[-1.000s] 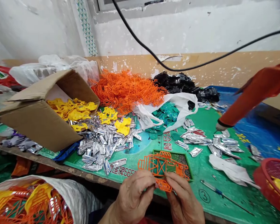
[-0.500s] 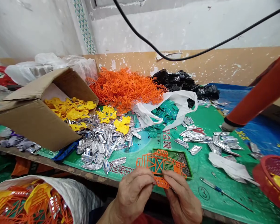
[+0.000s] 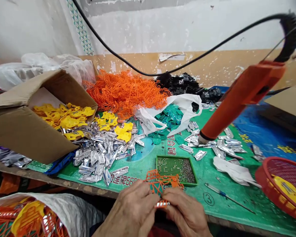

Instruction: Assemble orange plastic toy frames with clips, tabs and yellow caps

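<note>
An orange openwork plastic frame (image 3: 156, 186) is held low in front of me, at the near edge of the table. My left hand (image 3: 133, 208) is closed on its left side. From the right, my right hand (image 3: 185, 210) grips it with curled fingers. Between the fingertips shows a shiny striped silver-and-orange end (image 3: 162, 204) of the piece; the fingers cover much of the rest. Just beyond the frame lies a green mesh tray (image 3: 171, 166) with many small metal screws gathered at its right side.
An orange power screwdriver (image 3: 236, 102) hangs at right on a black cable. Silver pieces (image 3: 98, 161), yellow parts in a cardboard box (image 3: 37, 131), an orange frame pile (image 3: 125, 92) and a white bag (image 3: 186, 98) of green parts surround. A screwdriver (image 3: 229, 198) lies near a red basket (image 3: 268, 184).
Both hands have drawn the orange frame lower and closer to me, turning it so a shiny striped end shows. The green tray is now less covered. The camera view has shifted right.
</note>
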A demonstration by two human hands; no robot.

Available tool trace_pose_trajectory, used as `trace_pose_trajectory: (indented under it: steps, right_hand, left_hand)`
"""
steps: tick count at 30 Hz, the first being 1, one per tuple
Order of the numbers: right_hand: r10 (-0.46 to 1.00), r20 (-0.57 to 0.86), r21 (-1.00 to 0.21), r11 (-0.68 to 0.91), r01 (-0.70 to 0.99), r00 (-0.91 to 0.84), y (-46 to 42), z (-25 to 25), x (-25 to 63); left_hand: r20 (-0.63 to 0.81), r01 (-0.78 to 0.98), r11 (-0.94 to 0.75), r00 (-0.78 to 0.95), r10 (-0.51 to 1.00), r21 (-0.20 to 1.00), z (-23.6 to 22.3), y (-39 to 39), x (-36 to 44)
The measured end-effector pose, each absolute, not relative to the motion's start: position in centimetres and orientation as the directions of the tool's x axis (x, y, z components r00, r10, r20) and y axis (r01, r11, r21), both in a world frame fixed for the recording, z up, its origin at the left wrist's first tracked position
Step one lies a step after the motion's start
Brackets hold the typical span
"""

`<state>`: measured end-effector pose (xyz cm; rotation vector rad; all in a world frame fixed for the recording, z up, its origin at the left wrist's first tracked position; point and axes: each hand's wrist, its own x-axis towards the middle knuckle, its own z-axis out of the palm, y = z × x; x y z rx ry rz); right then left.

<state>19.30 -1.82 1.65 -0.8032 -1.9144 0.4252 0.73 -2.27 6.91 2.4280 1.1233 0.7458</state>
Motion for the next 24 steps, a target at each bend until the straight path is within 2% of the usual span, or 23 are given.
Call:
trace_pose_trajectory:
  steps: [2,5,10,15,19,21,24]
  right_hand:
    - [0.723,0.576,-0.683,0.682,0.261,-0.382,-2.2,2.4,19.4]
    - [0.767,0.486,-0.786,0.593,0.174,-0.418,-2.6,2.7,19.6]
    - [0.885,0.328,-0.914,0.386,0.127,-0.331,-2.8,1.5,19.4]
    - [0.952,0.089,-0.994,0.102,0.029,-0.293,-2.5,0.8,18.9]
    - [0.949,-0.043,-0.999,-0.032,0.04,-0.314,-1.8,0.6,19.0]
    - [0.947,-0.041,-0.998,-0.023,0.059,-0.318,-1.4,0.6,19.0]
    - [0.949,0.044,-0.99,0.084,0.117,-0.314,-1.0,0.8,18.8]
  left_hand:
    - [0.251,0.572,-0.607,0.58,0.775,0.552,7.6,-2.6,0.7]
    - [0.114,0.546,-0.5,0.591,0.799,0.672,7.7,-2.5,0.8]
    - [-0.168,0.534,-0.168,0.522,0.836,0.828,6.9,-1.9,1.5]
    - [-0.395,0.399,0.19,0.533,0.748,0.897,6.0,-1.0,1.1]
    - [-0.459,0.236,0.399,0.572,0.68,0.886,5.5,-0.4,0.8]
    - [-0.459,0.155,0.458,0.561,0.689,0.876,5.2,-0.3,0.9]
    - [-0.429,0.032,0.491,0.541,0.724,0.87,4.6,-0.3,1.2]
